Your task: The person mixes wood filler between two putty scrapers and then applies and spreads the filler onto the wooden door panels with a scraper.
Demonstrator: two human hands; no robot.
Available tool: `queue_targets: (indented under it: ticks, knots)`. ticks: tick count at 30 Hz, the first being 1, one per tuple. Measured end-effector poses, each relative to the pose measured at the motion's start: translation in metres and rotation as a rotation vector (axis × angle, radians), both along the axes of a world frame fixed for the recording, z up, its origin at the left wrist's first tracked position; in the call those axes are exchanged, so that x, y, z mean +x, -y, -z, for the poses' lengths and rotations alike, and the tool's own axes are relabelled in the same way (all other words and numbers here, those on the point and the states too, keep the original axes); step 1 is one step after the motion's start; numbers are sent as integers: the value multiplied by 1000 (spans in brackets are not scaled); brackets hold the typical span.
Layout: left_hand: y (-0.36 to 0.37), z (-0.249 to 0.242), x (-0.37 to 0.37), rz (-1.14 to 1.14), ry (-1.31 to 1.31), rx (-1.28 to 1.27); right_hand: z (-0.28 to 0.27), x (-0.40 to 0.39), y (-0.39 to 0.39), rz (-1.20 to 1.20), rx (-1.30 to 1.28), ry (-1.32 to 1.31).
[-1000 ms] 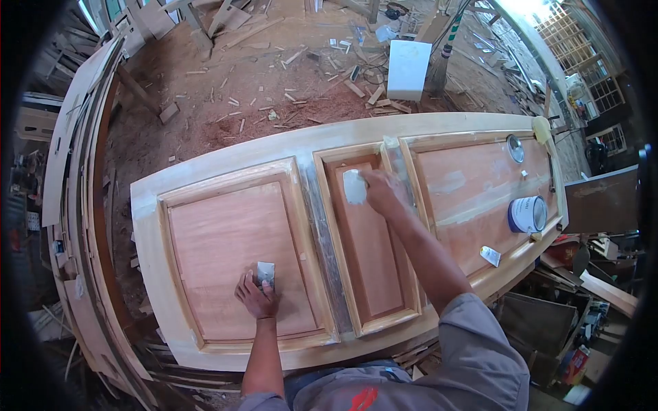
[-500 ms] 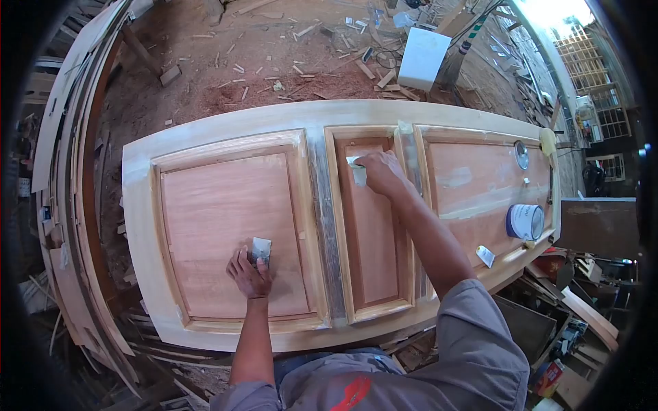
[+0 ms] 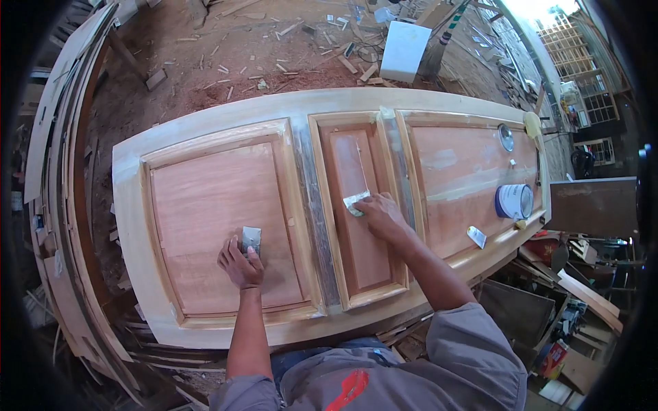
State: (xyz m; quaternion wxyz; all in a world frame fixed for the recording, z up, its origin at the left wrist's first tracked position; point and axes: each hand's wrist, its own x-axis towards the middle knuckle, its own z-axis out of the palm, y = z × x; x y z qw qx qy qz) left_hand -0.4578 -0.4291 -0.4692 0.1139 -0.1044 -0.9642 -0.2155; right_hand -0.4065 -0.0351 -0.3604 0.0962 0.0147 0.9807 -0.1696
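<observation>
A panelled wooden door (image 3: 130, 205) lies flat in front of me. My left hand (image 3: 241, 265) rests over its large left panel and grips a flat scraper (image 3: 251, 238) with a pale blade. On the narrow middle panel (image 3: 351, 161), my right hand (image 3: 384, 216) pinches a second, putty-smeared scraper (image 3: 356, 203) against the wood. A thin pale streak runs on the panel just above that blade. Whitish filler patches mark the right panel (image 3: 435, 198) and the frame strips.
On the door's right part are an open can (image 3: 513, 201), a round lid (image 3: 506, 138) and a small tube (image 3: 476, 237). A white block (image 3: 405, 51) stands beyond the door. Stacked boards (image 3: 75, 137) line the left; scraps litter the ground.
My right hand has moved down the middle panel with its scraper, from near the top to about mid-height. The whole view has shifted slightly. My left hand still holds its scraper over the left panel.
</observation>
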Motion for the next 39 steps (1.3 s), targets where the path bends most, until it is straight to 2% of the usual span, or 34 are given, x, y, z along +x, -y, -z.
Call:
queue_targets:
  ticks: [12,16,20,23,24,25,26,27,29,30,32,35,39]
  knots:
    - [0,3,1,17,-37,-12,10,160,68,106,37,-40]
    - [-2,-4,3,15,-28,-22,7,212,85,101,19,83]
    - [0,-1,2,7,-14,-24,-8,215,73,130,-76,259]
    - [0,-1,2,0,-14,-24,-16,135,35,153,-34,258]
    - [0,-2,3,-1,-3,-20,-27,93,18,244,-139,222]
    - [-1,-4,2,1,3,-15,-17,60,-2,148,-122,-42]
    - [-2,-3,2,-1,1,-15,9,25,-27,214,-118,-46]
    - [-1,-1,2,-2,-3,-15,11,-13,-46,98,-47,-180]
    - [0,2,0,-3,-3,-19,-2,-79,-62,163,7,10]
    - [1,3,0,-4,3,-23,3,-101,-69,157,22,-11]
    - [1,4,0,-6,9,-23,16,-128,-77,142,56,-48]
    - [1,3,-2,-12,1,-23,0,-141,-68,154,168,138]
    - [1,3,0,-12,20,-14,24,-113,-72,132,116,95]
